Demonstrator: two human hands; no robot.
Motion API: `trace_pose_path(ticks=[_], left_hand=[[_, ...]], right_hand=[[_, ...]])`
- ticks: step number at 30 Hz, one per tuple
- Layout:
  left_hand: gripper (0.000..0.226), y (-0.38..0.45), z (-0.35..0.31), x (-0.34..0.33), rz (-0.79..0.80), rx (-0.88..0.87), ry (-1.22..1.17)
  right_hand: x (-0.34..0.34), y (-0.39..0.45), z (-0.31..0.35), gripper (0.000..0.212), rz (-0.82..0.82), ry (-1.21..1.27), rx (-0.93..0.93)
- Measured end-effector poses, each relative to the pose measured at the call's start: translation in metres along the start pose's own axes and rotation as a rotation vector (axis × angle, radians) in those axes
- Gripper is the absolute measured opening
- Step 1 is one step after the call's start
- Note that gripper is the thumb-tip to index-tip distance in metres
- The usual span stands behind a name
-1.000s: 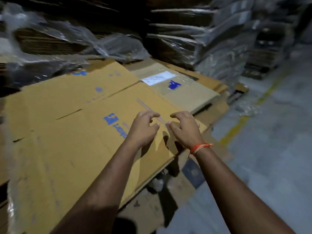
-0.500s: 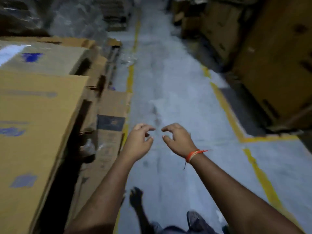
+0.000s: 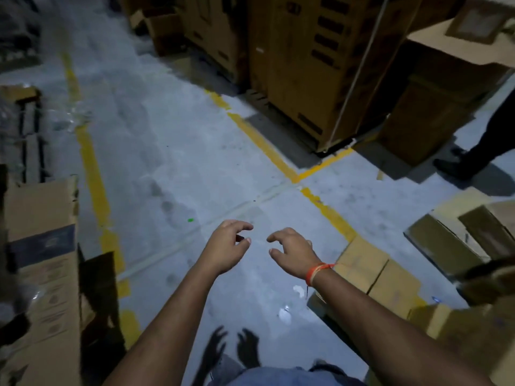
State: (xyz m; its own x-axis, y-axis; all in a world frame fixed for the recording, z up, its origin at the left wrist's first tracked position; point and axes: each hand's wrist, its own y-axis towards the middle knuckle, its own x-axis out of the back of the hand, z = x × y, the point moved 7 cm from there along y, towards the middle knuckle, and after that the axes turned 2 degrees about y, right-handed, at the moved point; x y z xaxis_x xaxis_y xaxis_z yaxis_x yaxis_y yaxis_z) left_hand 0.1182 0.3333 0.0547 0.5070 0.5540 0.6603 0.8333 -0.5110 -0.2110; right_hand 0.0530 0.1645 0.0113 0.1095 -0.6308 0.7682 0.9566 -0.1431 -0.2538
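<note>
The left hand (image 3: 225,247) and right hand (image 3: 292,253) are held out over the floor (image 3: 181,162), fingers hooked; whether anything thin is pinched cannot be told. The cardboard box (image 3: 362,263) is seen just right of the right hand, untouched by the fingers.

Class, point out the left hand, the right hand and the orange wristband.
left hand (image 3: 223,246), head view, back of the hand.
right hand (image 3: 295,252), head view, back of the hand.
orange wristband (image 3: 316,270), head view, on the right wrist.
</note>
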Motion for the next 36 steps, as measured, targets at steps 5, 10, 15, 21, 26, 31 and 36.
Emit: trace_pose_path(ticks=[5,10,15,21,26,31,36], left_hand=[[0.031,-0.003,-0.033,-0.086,0.051,0.038,0.033],[0.030,-0.006,-0.058,-0.191,0.156,0.074,0.089],[0.035,0.017,-0.087,-0.297,0.348,0.031,0.144],[0.040,0.085,-0.068,-0.442,0.477,-0.054,0.215],[0.050,0.133,0.007,-0.571,0.467,-0.075,0.276],[0.058,0.149,0.094,-0.684,0.474,-0.057,0.420],[0.061,0.189,0.139,-0.755,0.399,-0.081,0.643]], right_hand=[[0.006,-0.043,-0.102,0.035,0.049,0.041,-0.110],[-0.002,-0.093,-0.210,0.035,0.081,0.151,-0.284],[-0.018,-0.132,-0.307,0.032,0.037,0.254,-0.533],[-0.073,-0.137,-0.427,0.031,-0.150,0.386,-0.803],[-0.164,-0.118,-0.545,0.040,-0.218,0.411,-0.917],[-0.240,-0.110,-0.658,0.042,-0.282,0.402,-1.042],[-0.285,-0.108,-0.736,0.049,-0.339,0.410,-1.212]])
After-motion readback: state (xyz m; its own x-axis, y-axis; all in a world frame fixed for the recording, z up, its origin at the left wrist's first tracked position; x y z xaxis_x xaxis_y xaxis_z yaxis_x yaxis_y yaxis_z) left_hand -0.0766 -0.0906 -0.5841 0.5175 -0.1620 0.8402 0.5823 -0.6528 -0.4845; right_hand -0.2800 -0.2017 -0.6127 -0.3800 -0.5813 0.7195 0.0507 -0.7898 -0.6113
